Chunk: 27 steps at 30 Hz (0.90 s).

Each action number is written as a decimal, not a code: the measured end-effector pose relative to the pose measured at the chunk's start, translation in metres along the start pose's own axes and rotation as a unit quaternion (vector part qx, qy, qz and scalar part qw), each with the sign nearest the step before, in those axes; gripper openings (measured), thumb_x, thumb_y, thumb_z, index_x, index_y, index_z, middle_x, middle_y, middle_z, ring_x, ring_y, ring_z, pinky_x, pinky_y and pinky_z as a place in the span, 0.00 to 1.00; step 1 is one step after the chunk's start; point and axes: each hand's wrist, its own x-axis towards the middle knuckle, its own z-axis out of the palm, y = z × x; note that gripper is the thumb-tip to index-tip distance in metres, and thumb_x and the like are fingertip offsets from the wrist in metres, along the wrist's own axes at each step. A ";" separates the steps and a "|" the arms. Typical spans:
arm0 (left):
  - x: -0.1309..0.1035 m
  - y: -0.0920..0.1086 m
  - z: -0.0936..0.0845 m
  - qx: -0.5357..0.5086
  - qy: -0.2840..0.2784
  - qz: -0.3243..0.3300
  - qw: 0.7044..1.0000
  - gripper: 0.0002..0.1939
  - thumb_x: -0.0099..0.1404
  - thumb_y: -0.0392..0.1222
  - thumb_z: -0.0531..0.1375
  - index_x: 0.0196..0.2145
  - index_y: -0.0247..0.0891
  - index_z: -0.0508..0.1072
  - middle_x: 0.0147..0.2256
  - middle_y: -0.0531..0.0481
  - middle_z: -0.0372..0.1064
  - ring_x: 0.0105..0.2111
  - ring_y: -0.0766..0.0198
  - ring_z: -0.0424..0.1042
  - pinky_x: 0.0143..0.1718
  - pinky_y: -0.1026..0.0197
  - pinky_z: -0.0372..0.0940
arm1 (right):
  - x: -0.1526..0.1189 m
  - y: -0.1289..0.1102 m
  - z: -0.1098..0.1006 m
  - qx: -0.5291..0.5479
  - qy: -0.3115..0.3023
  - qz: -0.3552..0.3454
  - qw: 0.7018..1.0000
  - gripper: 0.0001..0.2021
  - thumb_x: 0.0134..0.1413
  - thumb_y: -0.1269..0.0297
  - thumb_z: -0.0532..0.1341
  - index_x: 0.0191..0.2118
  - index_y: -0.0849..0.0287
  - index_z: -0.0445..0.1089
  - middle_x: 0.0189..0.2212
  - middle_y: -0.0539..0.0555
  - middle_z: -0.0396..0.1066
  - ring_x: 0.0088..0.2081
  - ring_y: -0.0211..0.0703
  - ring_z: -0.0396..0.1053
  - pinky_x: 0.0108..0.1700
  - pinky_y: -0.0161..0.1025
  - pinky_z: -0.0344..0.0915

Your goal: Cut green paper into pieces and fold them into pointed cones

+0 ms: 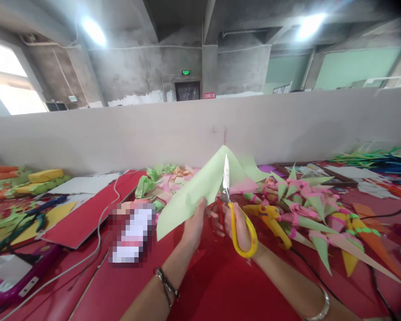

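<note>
My left hand (194, 225) grips a sheet of light green paper (190, 191) by its lower edge, in front of my chest. The sheet bends over to a peak at the top, with its right part behind the scissors. In my right hand (243, 229) is a pair of scissors with yellow handles (234, 227), blades pointing up against the paper. The blades look nearly closed, and I cannot tell whether paper lies between them. Some fingers and a small red thing (220, 214) show between my hands, partly hidden.
A yellow glue gun (265, 218) lies just right of my right hand, by a pile of pink and green paper cones (307, 200). Leftward are a red board (93, 209), a white cable (98, 232) and a purple device (23, 281). A pale partition (153, 133) stands behind.
</note>
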 end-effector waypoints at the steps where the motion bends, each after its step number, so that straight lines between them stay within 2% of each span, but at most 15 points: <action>1: -0.001 -0.001 0.001 0.000 -0.008 -0.008 1.000 0.26 0.48 0.65 0.56 0.16 0.35 0.66 0.12 0.50 0.61 0.14 0.62 0.65 0.19 0.57 0.65 | -0.001 -0.001 0.001 0.010 -0.006 -0.001 1.000 0.16 0.56 0.53 0.51 0.40 0.61 0.65 0.35 0.53 0.67 0.31 0.38 0.66 0.29 0.37 0.66; 4: -0.002 -0.003 0.003 0.000 -0.015 -0.021 1.000 0.27 0.47 0.66 0.56 0.15 0.35 0.65 0.11 0.50 0.61 0.15 0.62 0.66 0.20 0.58 0.65 | -0.002 -0.003 0.002 0.053 -0.024 -0.008 0.998 0.24 0.53 0.42 0.45 0.29 0.58 0.63 0.23 0.49 0.62 0.20 0.34 0.57 0.17 0.32 0.55; 7: -0.002 -0.004 0.003 -0.020 -0.031 -0.027 0.999 0.27 0.49 0.64 0.56 0.15 0.34 0.65 0.12 0.50 0.62 0.17 0.61 0.67 0.21 0.58 0.66 | -0.003 -0.005 0.002 0.077 -0.023 0.000 0.997 0.23 0.50 0.40 0.47 0.25 0.57 0.60 0.19 0.47 0.57 0.17 0.32 0.51 0.16 0.30 0.50; 13: -0.001 -0.005 0.001 -0.038 -0.060 -0.015 0.997 0.24 0.52 0.62 0.55 0.18 0.35 0.67 0.14 0.50 0.62 0.18 0.60 0.68 0.24 0.57 0.65 | -0.004 -0.006 0.001 0.057 -0.010 0.014 0.998 0.24 0.48 0.38 0.47 0.24 0.57 0.59 0.16 0.45 0.54 0.15 0.31 0.48 0.15 0.29 0.48; 15: 0.001 -0.005 -0.001 -0.023 -0.031 -0.002 0.999 0.24 0.52 0.61 0.55 0.17 0.36 0.67 0.14 0.50 0.63 0.18 0.61 0.68 0.27 0.56 0.65 | -0.004 -0.008 0.002 0.046 -0.010 0.014 0.999 0.25 0.48 0.38 0.46 0.24 0.57 0.58 0.13 0.44 0.52 0.14 0.30 0.47 0.15 0.29 0.47; 18: 0.006 -0.005 -0.004 0.007 0.066 0.053 0.996 0.21 0.51 0.58 0.58 0.19 0.36 0.69 0.15 0.50 0.65 0.20 0.63 0.68 0.34 0.58 0.63 | -0.005 -0.011 0.003 0.030 -0.009 0.018 0.999 0.26 0.46 0.36 0.46 0.23 0.57 0.58 0.12 0.44 0.52 0.13 0.30 0.46 0.14 0.30 0.45; 20: 0.009 -0.005 -0.006 0.012 0.102 0.080 0.991 0.18 0.50 0.56 0.60 0.22 0.35 0.70 0.16 0.51 0.66 0.22 0.64 0.68 0.37 0.59 0.62 | -0.005 -0.013 0.004 0.022 -0.007 0.022 0.999 0.26 0.45 0.35 0.46 0.23 0.57 0.57 0.11 0.43 0.51 0.12 0.30 0.45 0.14 0.30 0.44; 23: 0.012 -0.005 -0.008 0.006 0.101 0.090 0.991 0.18 0.49 0.55 0.61 0.24 0.35 0.71 0.16 0.52 0.66 0.22 0.64 0.67 0.37 0.59 0.61 | -0.004 -0.014 0.004 0.023 -0.003 0.028 0.999 0.27 0.44 0.35 0.47 0.23 0.57 0.57 0.10 0.43 0.49 0.12 0.29 0.45 0.14 0.30 0.43; 27: 0.014 -0.004 -0.011 -0.001 0.104 0.109 0.989 0.16 0.48 0.54 0.62 0.21 0.36 0.69 0.15 0.53 0.64 0.20 0.66 0.65 0.33 0.60 0.61 | -0.005 -0.013 0.003 0.020 0.005 0.027 0.999 0.26 0.44 0.36 0.48 0.23 0.58 0.57 0.12 0.43 0.51 0.12 0.28 0.45 0.13 0.29 0.43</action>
